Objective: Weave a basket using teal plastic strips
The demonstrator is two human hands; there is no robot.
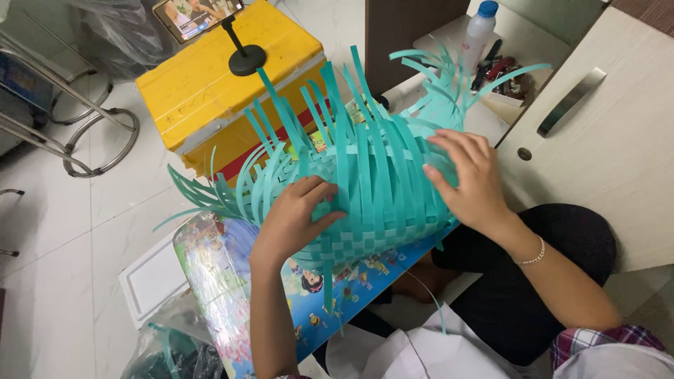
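A white tiled floor [63,281] fills the left of the frame, and a pale cabinet [618,140] with a metal handle takes the upper right. At the upper centre sits a yellow box [203,84], and on its top a black stand [246,60] holds a phone [196,14] at the top edge. In the middle of the frame lies the half-woven teal basket [379,189], its loose strips fanning up and out to the left and upper right; it rests on a colourful cartoon board [232,281] that runs down toward the lower left. The left hand [298,217] curls its fingers over the basket's lower left edge, gripping the weave. The right hand [470,182] lies open and flat against the basket's right side, fingers spread and pressing on the strips, grasping nothing. A white bottle [479,31] with a blue cap stands at the upper right behind the strips. A thin bracelet [535,254] circles the right wrist.
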